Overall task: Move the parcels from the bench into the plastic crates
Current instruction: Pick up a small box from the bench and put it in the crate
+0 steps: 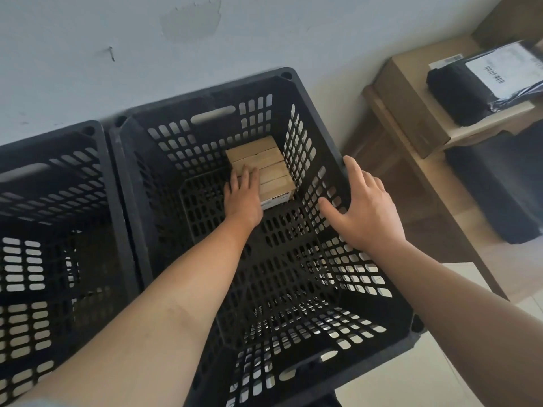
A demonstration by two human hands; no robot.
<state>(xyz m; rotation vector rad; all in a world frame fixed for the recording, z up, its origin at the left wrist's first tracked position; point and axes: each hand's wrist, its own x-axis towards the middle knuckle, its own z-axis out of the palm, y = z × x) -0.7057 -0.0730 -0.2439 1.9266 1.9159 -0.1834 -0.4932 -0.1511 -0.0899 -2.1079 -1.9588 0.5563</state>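
Note:
A row of small cardboard parcels (264, 163) stands on edge in the far right corner of the black plastic crate (205, 92). My left hand (242, 198) reaches deep into this crate, its fingers resting flat against the left side of the parcels. My right hand (363, 210) hovers open at the crate's right rim, fingers spread, holding nothing. On the wooden bench (408, 160) at the right lie a flat cardboard box (411, 98), a black bagged parcel (458, 95) with a white label on top of it, and another black bag (496, 189) nearer me.
A second black crate (55, 201) stands to the left, touching the first; its inside is dark. Both crates sit against a pale wall (147, 39). Light floor tiles (426, 377) show at the lower right beside the bench.

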